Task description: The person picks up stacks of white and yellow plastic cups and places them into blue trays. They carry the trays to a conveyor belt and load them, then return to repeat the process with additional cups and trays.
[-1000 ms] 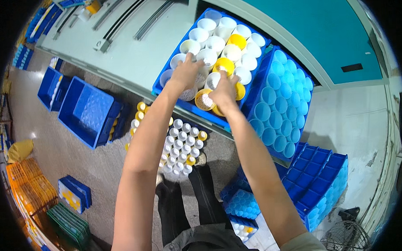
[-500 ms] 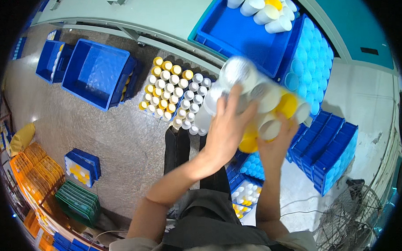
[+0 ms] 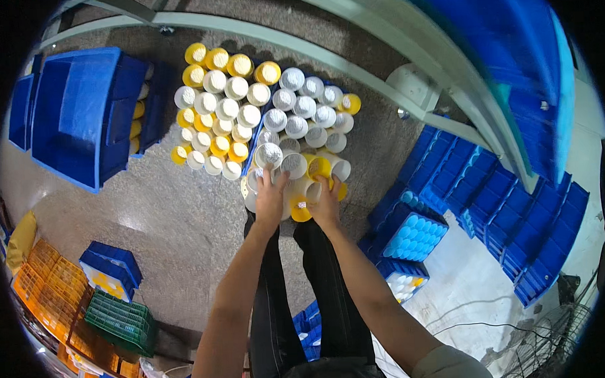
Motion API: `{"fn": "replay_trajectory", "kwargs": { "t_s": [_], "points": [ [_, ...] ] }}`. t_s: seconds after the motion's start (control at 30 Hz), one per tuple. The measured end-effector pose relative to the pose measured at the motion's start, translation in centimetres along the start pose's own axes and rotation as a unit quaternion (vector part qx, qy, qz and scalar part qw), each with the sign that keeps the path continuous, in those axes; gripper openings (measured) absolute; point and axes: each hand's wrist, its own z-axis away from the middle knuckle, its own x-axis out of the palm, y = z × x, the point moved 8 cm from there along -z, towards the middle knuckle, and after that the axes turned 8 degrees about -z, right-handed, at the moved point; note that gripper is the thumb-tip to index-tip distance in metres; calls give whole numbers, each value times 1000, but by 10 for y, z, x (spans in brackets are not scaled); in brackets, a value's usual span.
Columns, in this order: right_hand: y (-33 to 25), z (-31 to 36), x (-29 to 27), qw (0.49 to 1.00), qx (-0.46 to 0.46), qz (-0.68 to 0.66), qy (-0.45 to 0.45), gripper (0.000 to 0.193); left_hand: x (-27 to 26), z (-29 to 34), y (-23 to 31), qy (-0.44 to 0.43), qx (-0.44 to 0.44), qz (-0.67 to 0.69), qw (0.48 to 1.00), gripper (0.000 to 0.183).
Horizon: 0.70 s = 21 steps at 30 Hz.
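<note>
Both of my hands press a cluster of white and yellow plastic cups together from its near side. My left hand [image 3: 269,202] is closed on the white cups [image 3: 293,165], its fingers hooked at their rims. On the cluster's right side, my right hand [image 3: 325,205] grips the yellow cups [image 3: 319,168]. The cluster is at the near end of a block of upright white cups [image 3: 304,107] on a blue tray. Left of it stands another block of yellow and white cups [image 3: 227,109]. Whether the held cups rest on the tray is hidden.
Deep blue crates [image 3: 73,117] stand at the left. A pale metal frame [image 3: 298,52] crosses behind the cups. Stacked blue crates [image 3: 489,202] and a crate of light-blue cups [image 3: 417,237] are on the right. Orange baskets [image 3: 49,278] and a green crate [image 3: 120,318] lie lower left.
My hands have carried the cup cluster from beside the raised blue bin down and left to the cups on the floor. The view has shifted lower with them.
</note>
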Motion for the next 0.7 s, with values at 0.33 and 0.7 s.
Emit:
{"fn": "replay_trajectory", "kwargs": {
  "t_s": [0.33,0.7],
  "points": [
    [17,10,32,996,17,45,-71,96,22,7,-12,-97,49,-63,992,96],
    [4,14,60,952,-40,275,-132,82,49,-26,-14,-177,-52,-68,981,100]
  ]
}}
